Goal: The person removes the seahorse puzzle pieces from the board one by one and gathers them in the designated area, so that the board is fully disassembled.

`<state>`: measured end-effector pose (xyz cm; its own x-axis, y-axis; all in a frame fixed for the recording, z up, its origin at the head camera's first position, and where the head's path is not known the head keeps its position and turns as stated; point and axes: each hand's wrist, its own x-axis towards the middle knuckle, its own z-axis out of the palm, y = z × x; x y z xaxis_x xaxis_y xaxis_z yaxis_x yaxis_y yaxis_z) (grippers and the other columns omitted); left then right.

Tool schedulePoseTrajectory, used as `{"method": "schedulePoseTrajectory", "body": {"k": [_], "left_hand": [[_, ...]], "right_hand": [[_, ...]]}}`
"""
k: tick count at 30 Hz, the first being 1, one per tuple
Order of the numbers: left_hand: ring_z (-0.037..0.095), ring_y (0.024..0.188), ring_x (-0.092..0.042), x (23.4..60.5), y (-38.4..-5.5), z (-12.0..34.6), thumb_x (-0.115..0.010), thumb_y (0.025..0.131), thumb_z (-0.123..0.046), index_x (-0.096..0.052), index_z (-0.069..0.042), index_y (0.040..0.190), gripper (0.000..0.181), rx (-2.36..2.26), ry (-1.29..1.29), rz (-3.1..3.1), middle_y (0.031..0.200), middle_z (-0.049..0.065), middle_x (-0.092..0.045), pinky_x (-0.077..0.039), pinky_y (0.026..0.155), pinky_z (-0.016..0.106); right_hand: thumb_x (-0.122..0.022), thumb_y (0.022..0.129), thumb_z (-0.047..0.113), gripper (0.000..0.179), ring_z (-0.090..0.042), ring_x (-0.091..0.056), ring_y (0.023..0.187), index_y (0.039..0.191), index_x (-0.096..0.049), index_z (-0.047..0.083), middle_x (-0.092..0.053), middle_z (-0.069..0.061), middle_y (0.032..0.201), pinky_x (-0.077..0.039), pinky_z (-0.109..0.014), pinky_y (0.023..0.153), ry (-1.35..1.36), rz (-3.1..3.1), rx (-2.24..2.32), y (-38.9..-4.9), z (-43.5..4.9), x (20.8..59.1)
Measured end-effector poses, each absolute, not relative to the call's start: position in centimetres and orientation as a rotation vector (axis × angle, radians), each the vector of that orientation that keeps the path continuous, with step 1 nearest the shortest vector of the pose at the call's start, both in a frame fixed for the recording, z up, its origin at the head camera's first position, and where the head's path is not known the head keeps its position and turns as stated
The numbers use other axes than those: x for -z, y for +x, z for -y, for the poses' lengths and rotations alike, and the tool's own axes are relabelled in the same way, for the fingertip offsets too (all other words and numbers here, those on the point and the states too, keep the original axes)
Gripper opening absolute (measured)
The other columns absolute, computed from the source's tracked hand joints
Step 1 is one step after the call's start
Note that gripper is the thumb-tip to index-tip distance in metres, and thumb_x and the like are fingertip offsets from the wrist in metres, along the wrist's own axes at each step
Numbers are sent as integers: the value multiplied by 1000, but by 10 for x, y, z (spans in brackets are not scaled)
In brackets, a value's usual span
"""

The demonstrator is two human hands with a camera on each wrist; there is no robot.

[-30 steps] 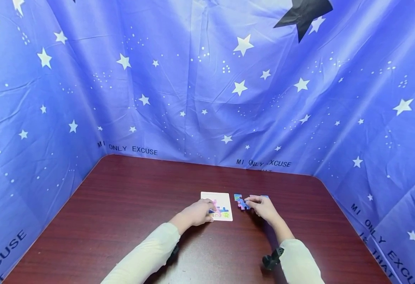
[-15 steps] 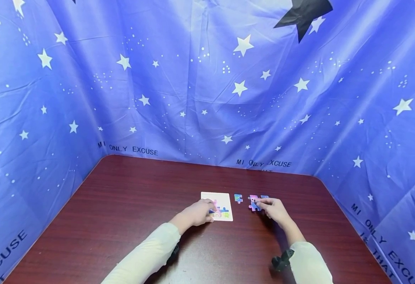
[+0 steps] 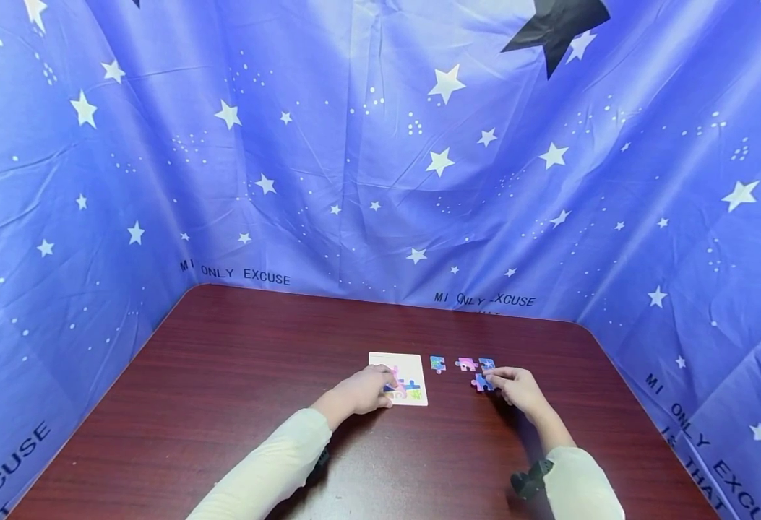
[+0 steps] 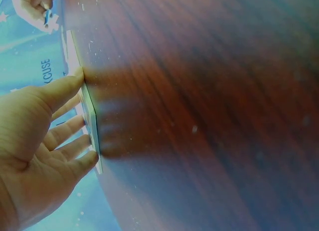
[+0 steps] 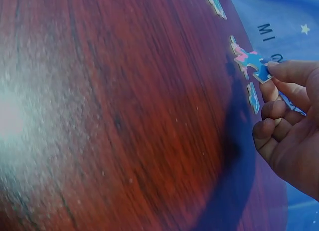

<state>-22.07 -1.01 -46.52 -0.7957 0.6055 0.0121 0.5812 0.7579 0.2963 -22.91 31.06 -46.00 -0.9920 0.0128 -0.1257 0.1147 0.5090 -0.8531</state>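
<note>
My left hand (image 3: 362,390) rests on a white puzzle board (image 3: 396,358), its fingers spread over the left part. Some pink, blue and green pieces lie in the board's lower part, partly covered by the hand. In the left wrist view the thumb and fingertips touch the board's edge (image 4: 92,111). To the right, my right hand (image 3: 523,393) pinches a blue and pink puzzle piece (image 3: 481,383) between thumb and fingers. The right wrist view shows that piece (image 5: 249,58) tilted, held up off the table.
Three loose pieces lie right of the board: a blue-green one (image 3: 437,363), a pink one (image 3: 465,364) and a blue one (image 3: 487,362) with a star shape. A starry blue curtain (image 3: 354,180) surrounds the dark red table (image 3: 276,347).
My right hand has moved to the right with the puzzle piece, uncovering the loose pieces behind it. The left hand and the board have stayed in place.
</note>
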Motion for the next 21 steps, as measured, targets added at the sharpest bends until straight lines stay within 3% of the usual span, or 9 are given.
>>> {"method": "schedulePoseTrajectory", "body": {"k": [21], "left_hand": [[21,116,-53,467,-223,11,-68,85,-25,-65,-12,109,28,-447,1011,-2868,123,6,-57,-41,101,28]], "right_hand": [[-55,91,11,32,-5,-37,46,114,-59,-13,-40,9,53,-37,-22,46,134,-2642,1485,-229,-332,463]]}}
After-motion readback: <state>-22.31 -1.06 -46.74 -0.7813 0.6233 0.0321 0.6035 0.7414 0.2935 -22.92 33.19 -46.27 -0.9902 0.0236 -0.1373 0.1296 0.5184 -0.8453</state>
